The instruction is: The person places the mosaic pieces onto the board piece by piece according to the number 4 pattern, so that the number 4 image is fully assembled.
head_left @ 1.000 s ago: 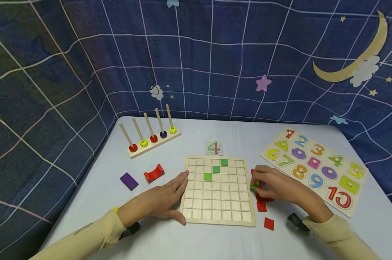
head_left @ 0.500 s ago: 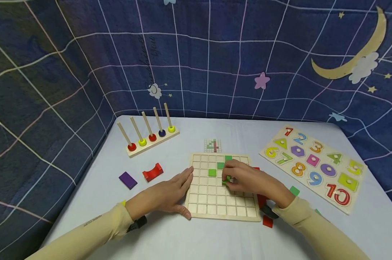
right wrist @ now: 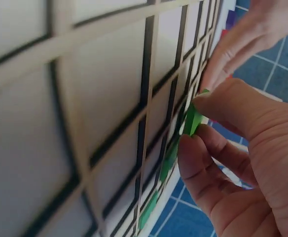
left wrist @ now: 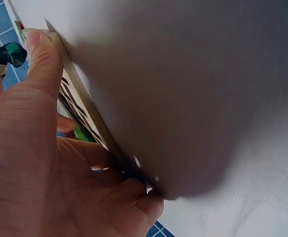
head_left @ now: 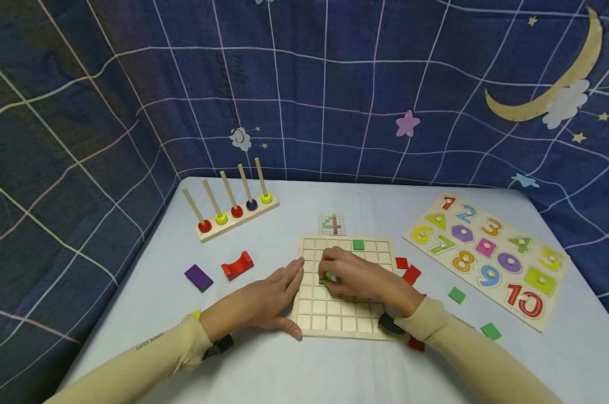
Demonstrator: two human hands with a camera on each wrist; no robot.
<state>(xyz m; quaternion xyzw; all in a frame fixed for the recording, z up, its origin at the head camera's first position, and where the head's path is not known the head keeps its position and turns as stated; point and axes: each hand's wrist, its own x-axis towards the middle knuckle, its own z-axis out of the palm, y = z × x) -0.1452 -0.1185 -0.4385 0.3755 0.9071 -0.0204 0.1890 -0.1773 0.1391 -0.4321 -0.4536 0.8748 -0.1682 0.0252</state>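
Note:
My right hand [head_left: 355, 276] is over the left part of a wooden grid board [head_left: 314, 322]. It pinches a green square tile [right wrist: 193, 118] between thumb and fingertips, close against the grid in the right wrist view. Another green tile [head_left: 358, 244] lies in a cell of the top row; the right hand hides some cells near it. My left hand [head_left: 271, 297] rests along the board's left side, fingers extended. In the left wrist view, its thumb and fingertips touch the board's edge [left wrist: 90, 101].
Red tiles [head_left: 411, 275] and loose green tiles [head_left: 457, 295] lie right of the board, below a number puzzle [head_left: 448, 264]. A small pattern card [head_left: 332, 224] is behind the board. Left are a peg stand [head_left: 228, 225], a red curved block [head_left: 237, 266] and a purple block [head_left: 198, 278].
My right hand has carried the green tile from beside the red tiles leftward over the board. The board has shifted slightly right, with the left hand staying at its edge.

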